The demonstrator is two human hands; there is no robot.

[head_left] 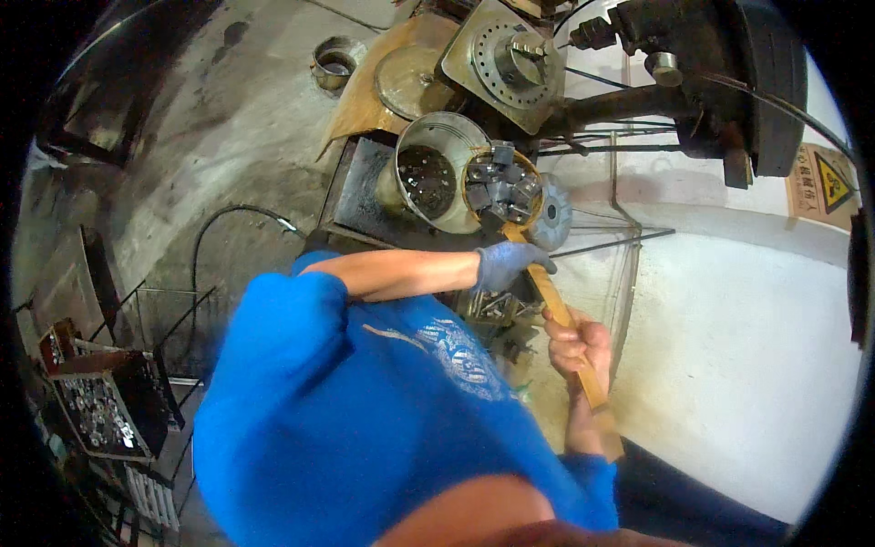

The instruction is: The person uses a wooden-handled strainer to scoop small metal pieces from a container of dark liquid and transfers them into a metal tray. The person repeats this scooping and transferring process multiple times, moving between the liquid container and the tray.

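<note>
My left hand [507, 264], in a grey-blue glove, is closed round the upper part of a long, flat yellowish handle. This handle belongs to a round scoop [471, 208] with a yellowish rim, heaped with several grey metal blocks [503, 187]. Lower down, my bare right hand [580, 343] wraps its fingers round the same handle. The scoop sits right beside a metal bucket [401, 193], at its right edge; whether it rests on the rim I cannot tell. Dark contents with small bright bits show inside the bucket.
A dark drilling machine [693, 100] reaches in from the upper right, near a round chuck on a square plate [453, 66]. A small pail [335, 68] stands on the floor. At left is a crate of small metal parts [100, 410]. A black hose [195, 251] curves across the floor.
</note>
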